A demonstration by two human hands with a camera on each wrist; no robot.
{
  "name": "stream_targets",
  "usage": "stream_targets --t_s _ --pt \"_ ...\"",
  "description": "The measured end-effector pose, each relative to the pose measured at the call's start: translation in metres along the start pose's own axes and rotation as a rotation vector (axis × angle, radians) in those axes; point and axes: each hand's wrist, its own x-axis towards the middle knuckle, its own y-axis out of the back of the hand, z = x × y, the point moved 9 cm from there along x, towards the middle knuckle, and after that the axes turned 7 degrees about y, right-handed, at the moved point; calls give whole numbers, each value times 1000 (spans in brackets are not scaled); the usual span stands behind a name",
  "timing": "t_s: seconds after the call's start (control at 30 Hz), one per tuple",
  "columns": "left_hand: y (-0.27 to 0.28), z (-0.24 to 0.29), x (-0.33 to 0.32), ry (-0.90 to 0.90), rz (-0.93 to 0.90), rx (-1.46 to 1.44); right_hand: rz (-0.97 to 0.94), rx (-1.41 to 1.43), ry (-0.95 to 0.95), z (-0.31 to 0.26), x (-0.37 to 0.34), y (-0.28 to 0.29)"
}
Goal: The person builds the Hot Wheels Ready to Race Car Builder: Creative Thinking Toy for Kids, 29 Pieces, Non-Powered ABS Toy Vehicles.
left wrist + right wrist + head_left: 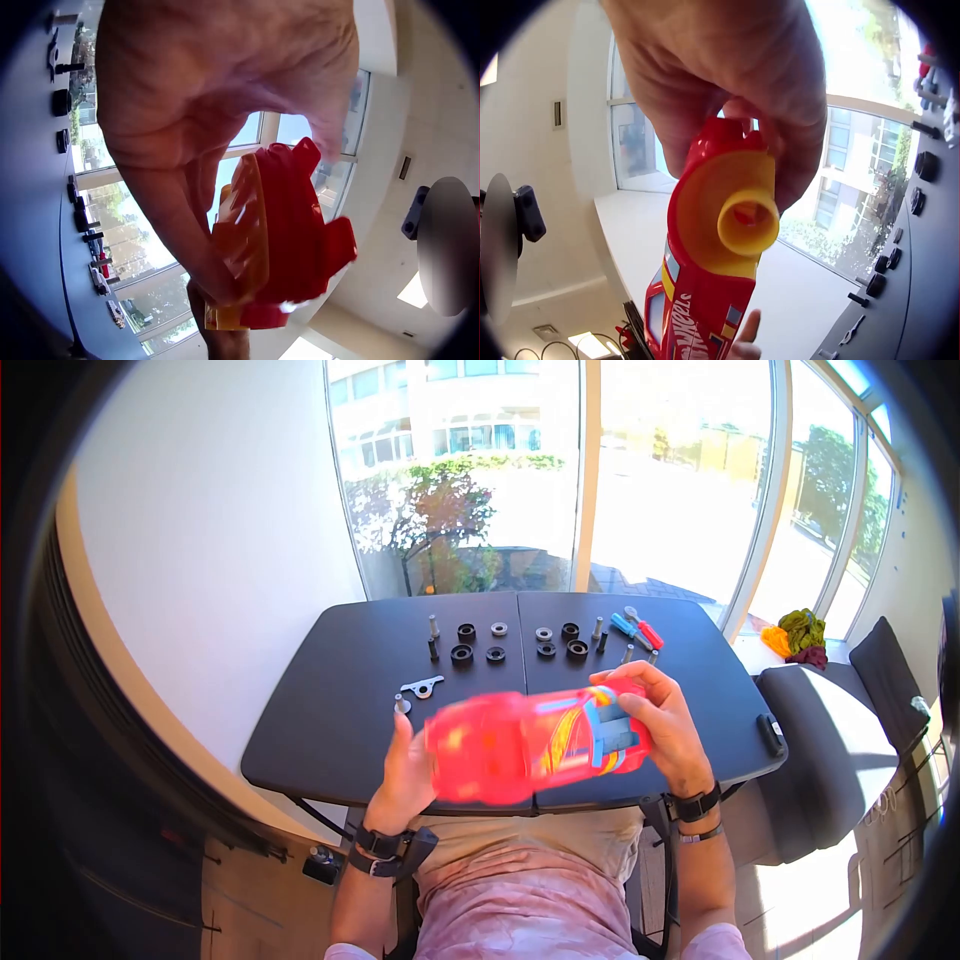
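A red toy car body (560,745) with yellow and blue markings is held above the table's front edge, blurred at its left end. My left hand (408,772) supports that end, thumb up; in the left wrist view its fingers (214,262) lie along the yellow underside. The right hand (668,725) grips the other end between thumb and fingers. In the right wrist view, that hand (727,82) pinches the body (705,300) near a yellow round tube (748,223). Lettering shows on the red side.
On the black table (330,740) lie black wheels (461,653), grey rings (499,629), bolts (434,625), a grey bracket (422,687), blue and red screwdrivers (650,634) and a small black device (770,734). A grey seat (820,760) stands at right.
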Motion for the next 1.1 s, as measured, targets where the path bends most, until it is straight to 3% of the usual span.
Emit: stream_targets --t_s 0.1,0.13,0.2,0.23,0.33,0.43,0.53,0.6,0.63,0.7,0.8,0.9,1.1 --pt "-15 -18 -13 224 -119 664 -45 -98 0 -4 9 -10" --pt "-14 -29 -13 288 -100 478 -11 -82 5 -4 12 -14" --pt "-15 -36 -15 254 -49 471 21 -62 46 -3 13 -11" --pt "-16 -39 -15 235 -24 467 133 -23 69 0 11 -3" --pt "-17 -39 -4 -6 116 461 387 53 84 39 -3 19" --pt "-31 -34 -1 -136 274 679 184 358 -236 92 -34 -25" --pt "-40 -46 1 -280 298 832 121 510 -274 106 -51 -71" --pt "-53 -41 -3 -333 307 895 91 648 -327 109 -54 -72" --pt "-52 -40 -4 -280 309 912 74 716 -351 111 -55 -72" --pt "-43 -36 -8 -172 314 945 151 685 -334 122 -54 -63" --pt "-33 -19 -14 -278 373 1029 208 658 -344 128 -58 -56" --pt "1 -7 -15 -211 463 996 196 688 -377 129 -62 -57" --pt "35 77 -18 -335 668 1160 246 654 -414 131 -61 -55"
